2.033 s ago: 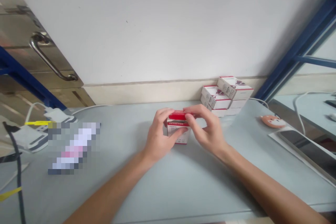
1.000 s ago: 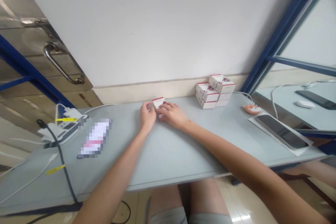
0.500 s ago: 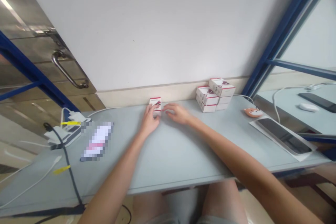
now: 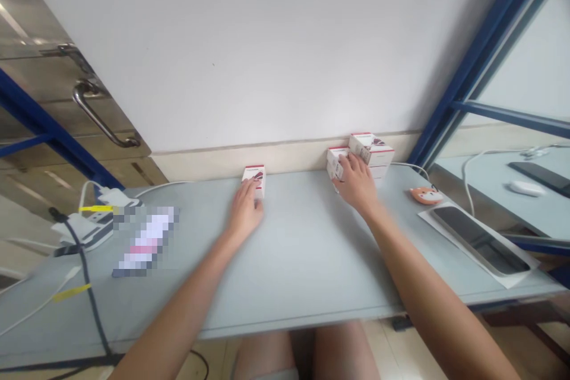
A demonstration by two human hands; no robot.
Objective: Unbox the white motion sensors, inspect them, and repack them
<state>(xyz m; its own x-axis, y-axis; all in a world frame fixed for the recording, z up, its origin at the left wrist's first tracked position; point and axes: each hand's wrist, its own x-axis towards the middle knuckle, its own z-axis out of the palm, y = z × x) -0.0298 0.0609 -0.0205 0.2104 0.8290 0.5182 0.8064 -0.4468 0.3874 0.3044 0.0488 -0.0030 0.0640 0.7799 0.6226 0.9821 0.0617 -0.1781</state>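
On the grey table near the wall stands a small white box with a red edge and dark printing. My left hand is closed around its near left part, thumb at the front right. At the right, my right hand reaches over the front left of a stack of similar white boxes. Its thumb lies on the left side of a box and its fingers bend over the top, closed on it. The palm hides much of that box and the ones below.
A power strip with cables and a blurred-out flat item lie at left. To the right are an orange animal-faced object and a dark phone-like slab on white paper. A blue frame with glass stands at right.
My right hand has moved right, from beside the single box to the stack, and now covers its front left part. My left hand stays at the single box. The view has shifted slightly.
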